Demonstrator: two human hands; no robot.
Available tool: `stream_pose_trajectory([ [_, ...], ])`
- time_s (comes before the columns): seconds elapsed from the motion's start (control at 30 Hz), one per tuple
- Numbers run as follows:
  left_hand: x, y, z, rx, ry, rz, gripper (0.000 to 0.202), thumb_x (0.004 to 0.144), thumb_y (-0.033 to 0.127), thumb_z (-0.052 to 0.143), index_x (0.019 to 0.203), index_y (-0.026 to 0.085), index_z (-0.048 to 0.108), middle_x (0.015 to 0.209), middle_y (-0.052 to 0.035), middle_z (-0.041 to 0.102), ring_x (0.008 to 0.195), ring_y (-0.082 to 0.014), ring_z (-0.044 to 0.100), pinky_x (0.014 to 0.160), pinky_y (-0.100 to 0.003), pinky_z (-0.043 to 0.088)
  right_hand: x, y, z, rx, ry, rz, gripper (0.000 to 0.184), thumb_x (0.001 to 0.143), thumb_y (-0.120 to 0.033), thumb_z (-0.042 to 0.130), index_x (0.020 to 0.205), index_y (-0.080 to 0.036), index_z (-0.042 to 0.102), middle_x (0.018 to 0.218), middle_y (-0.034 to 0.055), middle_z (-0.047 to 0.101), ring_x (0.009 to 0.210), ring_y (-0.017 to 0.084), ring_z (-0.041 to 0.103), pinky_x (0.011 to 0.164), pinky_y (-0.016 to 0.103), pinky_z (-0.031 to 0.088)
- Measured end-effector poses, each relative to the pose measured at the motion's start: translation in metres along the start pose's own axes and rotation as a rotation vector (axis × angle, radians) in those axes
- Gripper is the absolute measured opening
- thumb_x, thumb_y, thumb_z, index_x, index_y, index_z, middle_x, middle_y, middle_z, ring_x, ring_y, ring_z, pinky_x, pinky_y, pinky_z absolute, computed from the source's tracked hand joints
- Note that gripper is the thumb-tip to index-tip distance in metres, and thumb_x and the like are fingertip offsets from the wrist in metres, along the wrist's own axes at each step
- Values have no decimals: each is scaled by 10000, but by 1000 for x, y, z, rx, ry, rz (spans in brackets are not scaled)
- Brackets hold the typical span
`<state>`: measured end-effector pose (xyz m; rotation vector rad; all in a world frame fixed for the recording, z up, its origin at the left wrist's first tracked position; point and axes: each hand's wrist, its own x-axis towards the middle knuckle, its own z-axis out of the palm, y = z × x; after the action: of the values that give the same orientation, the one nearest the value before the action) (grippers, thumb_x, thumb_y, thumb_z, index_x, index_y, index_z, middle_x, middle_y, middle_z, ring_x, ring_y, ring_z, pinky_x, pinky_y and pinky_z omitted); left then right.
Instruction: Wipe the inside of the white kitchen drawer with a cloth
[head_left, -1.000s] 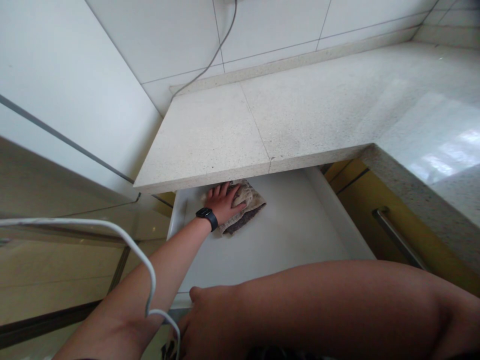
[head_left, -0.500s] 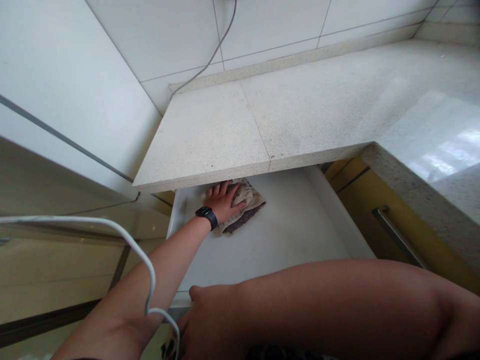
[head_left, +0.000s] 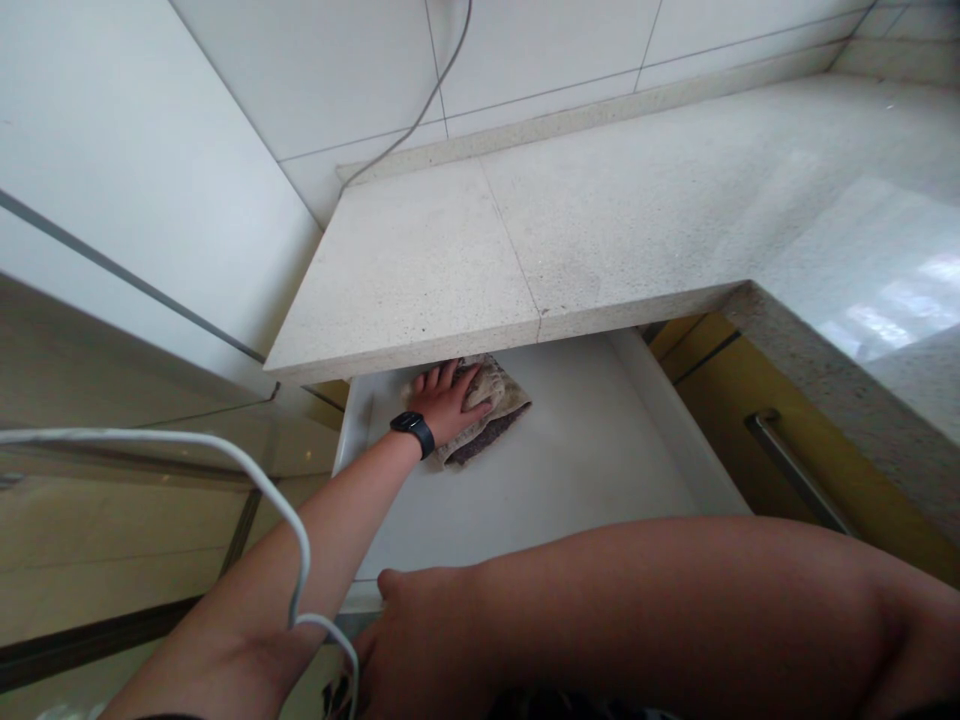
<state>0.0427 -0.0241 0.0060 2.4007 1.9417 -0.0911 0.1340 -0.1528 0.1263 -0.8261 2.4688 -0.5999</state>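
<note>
My left hand (head_left: 448, 405), with a black watch (head_left: 413, 433) on its wrist, lies flat on a folded cloth (head_left: 499, 400). The fingers are spread and press on the cloth, whose top is beige and whose inner layer is dark brown. Both are toward the back left of a pulled-out white drawer (head_left: 592, 450), just in front of the counter's edge. At the drawer's front edge is my right hand (head_left: 409, 630): its thumb rests on the rim and its fingers bend down over the outside, mostly hidden by the hand itself.
A pale speckled countertop (head_left: 420, 270) overhangs the drawer's back and turns toward me on the right. Under it is a yellowish cabinet front with a metal bar handle (head_left: 799, 475). A white cable (head_left: 225, 450) hangs across my left forearm. A tall white cabinet (head_left: 150, 150) stands left.
</note>
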Motion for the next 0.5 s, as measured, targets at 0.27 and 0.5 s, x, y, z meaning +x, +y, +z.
stream_pose_trajectory([
  [0.27, -1, 1, -1, 10, -8, -9, 800, 963, 809, 421, 1649, 401, 358, 1723, -50, 304, 1433, -365, 429, 1120, -512, 358, -7, -6, -6, -116, -4, 43, 564, 1046, -286, 290, 1567, -191, 483, 1554, 0, 493, 1458, 233, 455, 972, 632, 537],
  [0.5, 0, 0, 1, 16, 14, 2, 795, 963, 808, 426, 1646, 404, 368, 1718, -60, 316, 1435, -360, 431, 1108, -522, 371, -4, -6, -4, -77, 15, 30, 547, 1023, -272, 339, 1534, -193, 518, 1497, 4, 548, 1432, 236, 478, 967, 638, 537],
])
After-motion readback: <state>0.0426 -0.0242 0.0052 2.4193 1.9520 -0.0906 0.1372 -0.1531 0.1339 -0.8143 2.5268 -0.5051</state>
